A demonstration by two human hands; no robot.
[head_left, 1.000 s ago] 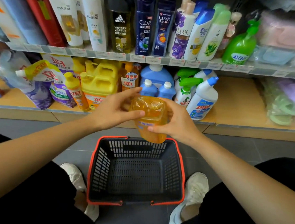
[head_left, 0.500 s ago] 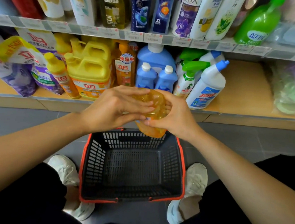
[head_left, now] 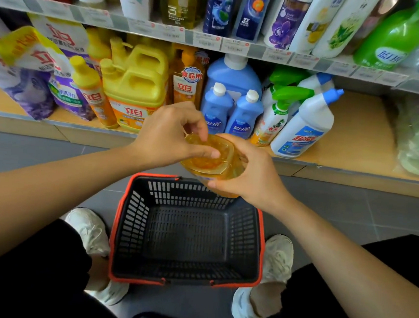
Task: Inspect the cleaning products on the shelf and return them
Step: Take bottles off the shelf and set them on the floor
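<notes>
Now the tipping is done. A second ago the translucent orange plastic detergent bottle (head_left: 208,158) shows its broad side above the basket; here it lies over with its moulded base turned towards the camera, closer to the shelf edge. I judge that the inspection has moved on to the underside and the return has not yet begun.

Nearest, between two white sneakers (head_left: 90,232), the black plastic shopping basket with a red rim (head_left: 135,215) sits on the grey floor. The bottle hangs above the basket's far rim, held in both hands. The right hand (head_left: 252,172) wraps the body from the right, its fingers curled out of sight behind and its thumb tip pressed on the near lower side. The left hand (head_left: 165,132) has slid from the side onto the base, where its thumb lies across the base and its bent fingers (head_left: 200,130) touch the far edge.

Beyond, the wooden lower shelf (head_left: 357,136) carries a labelled orange bottle (head_left: 187,86) and two small blue bottles (head_left: 216,108) just behind the hands.
</notes>
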